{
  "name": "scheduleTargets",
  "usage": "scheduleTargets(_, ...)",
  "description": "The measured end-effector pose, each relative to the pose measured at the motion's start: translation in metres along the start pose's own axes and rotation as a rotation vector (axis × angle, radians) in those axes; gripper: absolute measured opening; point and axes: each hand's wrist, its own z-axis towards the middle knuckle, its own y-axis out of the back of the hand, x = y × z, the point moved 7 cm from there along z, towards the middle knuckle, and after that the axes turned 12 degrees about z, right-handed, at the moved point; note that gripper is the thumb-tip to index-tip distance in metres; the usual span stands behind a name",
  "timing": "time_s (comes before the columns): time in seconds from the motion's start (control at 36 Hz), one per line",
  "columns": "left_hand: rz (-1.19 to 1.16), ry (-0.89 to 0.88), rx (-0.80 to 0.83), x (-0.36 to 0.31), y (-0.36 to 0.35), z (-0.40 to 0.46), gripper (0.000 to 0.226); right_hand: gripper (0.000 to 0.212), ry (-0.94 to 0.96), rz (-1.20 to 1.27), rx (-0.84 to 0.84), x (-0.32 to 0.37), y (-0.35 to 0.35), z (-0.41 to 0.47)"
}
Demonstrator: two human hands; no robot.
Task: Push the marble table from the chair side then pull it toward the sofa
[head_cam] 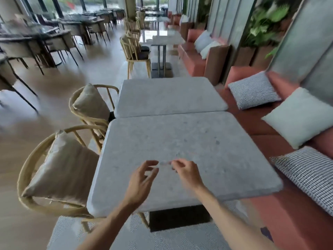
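Marble desk (189, 141) is sitting right in front of me, its far edge lying just beside a second marble top (169, 95), with only a thin seam between them. I am holding both hands above its near half: my left hand (142, 179) is hovering with fingers spread and loosely curled, holding nothing, and my right hand (187, 175) is hanging beside it with fingers bent, its fingertips too blurred for me to tell whether they are touching the stone. Two wooden chairs (59, 170) with beige cushions are standing along the left side. A red sofa (261, 123) carrying checked and pale pillows is running along the right side.
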Motion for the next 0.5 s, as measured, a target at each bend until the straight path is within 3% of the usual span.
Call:
scheduleTargets(0.17,-0.272,-0.112,0.026,-0.112,-0.036,0.03,0.016,0.02,0.027,0.394,-0.252,0.058,0.136,-0.026)
scheduleTargets(0.33,-0.438,-0.229,0.085,-0.216,-0.084,0.047,0.016,0.02,0.169,0.487,-0.429,0.102,0.261,-0.062)
scheduleTargets(0.5,-0.483,-0.268,0.15,-0.288,-0.15,0.073,0.023,0.025,0.262,0.521,-0.505,0.101,0.36,-0.067)
